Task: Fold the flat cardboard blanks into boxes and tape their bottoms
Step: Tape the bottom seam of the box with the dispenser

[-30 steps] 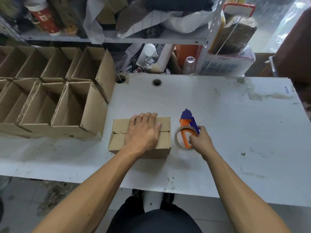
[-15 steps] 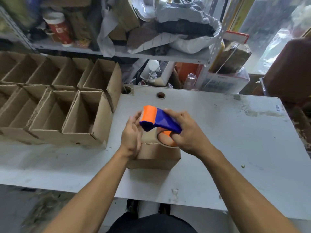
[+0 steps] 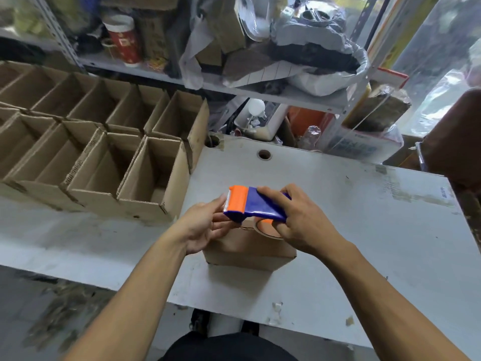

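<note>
Right hand (image 3: 302, 225) grips tape dispenser (image 3: 256, 204) at frame centre, above box (image 3: 250, 250). Left hand (image 3: 205, 225) fingers pinch dispenser's orange cutter end.

A box (image 3: 250, 250) sits on the bench (image 3: 364, 217), tape gun (image 3: 256, 204) above it. Open boxes (image 3: 104, 152) stand to its left; shelf (image 3: 260, 92) behind.

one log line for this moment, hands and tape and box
right hand grips tape dispenser | left hand at its orange cutter end | dispenser above folded box | box on table
</note>
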